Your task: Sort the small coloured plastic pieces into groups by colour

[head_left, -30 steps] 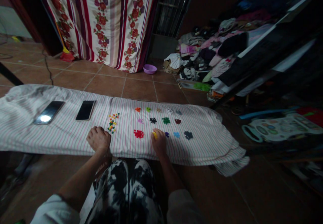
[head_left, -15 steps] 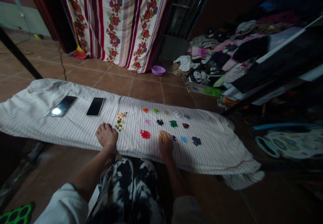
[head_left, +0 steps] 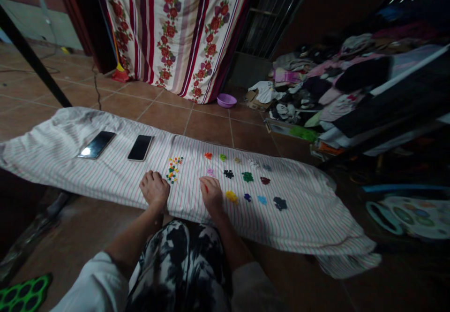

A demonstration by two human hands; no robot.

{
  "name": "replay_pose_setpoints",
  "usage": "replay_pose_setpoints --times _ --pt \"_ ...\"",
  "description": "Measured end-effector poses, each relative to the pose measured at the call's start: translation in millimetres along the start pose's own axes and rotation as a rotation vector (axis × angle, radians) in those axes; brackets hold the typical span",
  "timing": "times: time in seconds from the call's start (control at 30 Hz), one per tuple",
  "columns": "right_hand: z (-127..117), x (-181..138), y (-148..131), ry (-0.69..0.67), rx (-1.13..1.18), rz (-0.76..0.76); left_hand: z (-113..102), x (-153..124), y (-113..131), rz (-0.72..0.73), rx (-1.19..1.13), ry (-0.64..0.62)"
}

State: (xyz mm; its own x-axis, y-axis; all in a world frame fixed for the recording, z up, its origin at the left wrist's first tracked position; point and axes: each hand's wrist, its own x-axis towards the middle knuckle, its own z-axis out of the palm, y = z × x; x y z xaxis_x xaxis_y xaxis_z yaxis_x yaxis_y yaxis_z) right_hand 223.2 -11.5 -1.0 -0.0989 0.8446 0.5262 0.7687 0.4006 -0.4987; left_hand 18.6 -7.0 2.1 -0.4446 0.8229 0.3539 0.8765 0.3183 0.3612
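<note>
A striped cloth point(head_left: 298, 218) lies across the floor with small coloured pieces sorted into piles. My left hand point(head_left: 154, 190) rests on it as a closed fist, just below a mixed-colour pile point(head_left: 172, 170); what it holds is hidden. My right hand point(head_left: 211, 194) has its fingers curled over the red pile, with a bit of red point(head_left: 206, 189) showing at the fingertips. A yellow pile point(head_left: 231, 196) sits just right of that hand. Further right are purple point(head_left: 247, 197), blue point(head_left: 261, 200) and dark point(head_left: 280, 203) piles. Black point(head_left: 228, 174) and green point(head_left: 247, 177) piles lie behind.
Two phones point(head_left: 96, 144) point(head_left: 140, 147) lie on the cloth's left part. A floral curtain point(head_left: 183, 30) hangs behind, with a purple bowl point(head_left: 227, 100) on the tiles. Heaped clothes point(head_left: 316, 82) fill the right. My patterned knee point(head_left: 179, 265) is below the cloth.
My right hand has moved left from the yellow pile onto the red pile, leaving the yellow pile uncovered. My left hand stays in a fist. The view has shifted.
</note>
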Motion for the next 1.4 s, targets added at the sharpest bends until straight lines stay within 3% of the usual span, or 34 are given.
replay_pose_setpoints --times 0.23,0.53,0.8,1.4 --pt "34 30 -40 -0.290 0.025 0.032 0 -1 1 0.008 0.012 0.011" --pt "60 59 -52 -0.404 -0.102 0.153 0 0 0 0.005 -0.010 -0.018" --pt "64 67 -60 -0.424 -0.165 0.252 2 0 -1 0.015 -0.007 0.005" --pt "57 60 -52 -0.360 -0.074 0.258 2 -1 0 -0.004 -0.022 0.006"
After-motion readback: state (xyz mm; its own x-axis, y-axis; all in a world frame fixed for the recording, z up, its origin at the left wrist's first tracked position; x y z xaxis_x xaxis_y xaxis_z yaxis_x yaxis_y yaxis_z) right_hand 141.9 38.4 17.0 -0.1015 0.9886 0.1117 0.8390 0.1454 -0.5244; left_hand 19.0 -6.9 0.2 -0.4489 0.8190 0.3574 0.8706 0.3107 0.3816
